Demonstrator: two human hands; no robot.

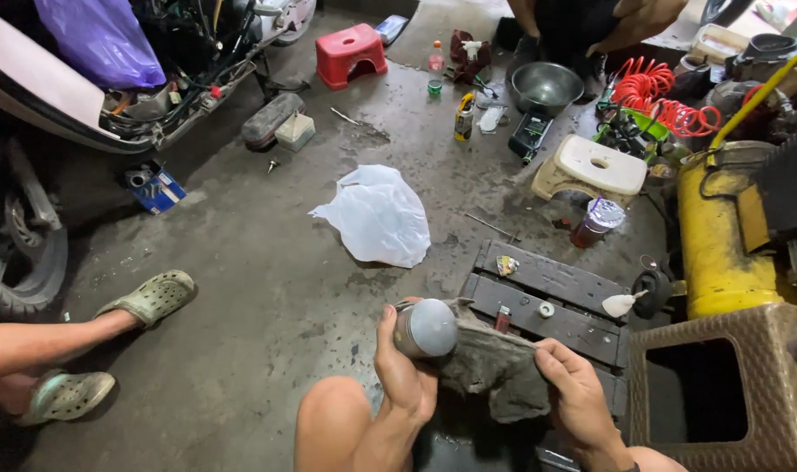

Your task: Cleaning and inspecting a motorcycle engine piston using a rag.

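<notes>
Greasy concrete floor (241,262), white bag (377,214) at 12 o'clock. Left hand (405,371) curls upright round a metal piston (426,328) at 6 o'clock; right hand (578,393) pinches the grey rag (495,367) just beside it.

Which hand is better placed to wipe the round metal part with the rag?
Probably the right hand: it already grips the grey rag beside the metal part, while the left hand is busy holding that part.

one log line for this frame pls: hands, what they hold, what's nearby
left hand: grips metal cylinder | right hand: holds grey rag | cylinder against rag | ahead: dark wooden pallet, white plastic bag on floor
</notes>
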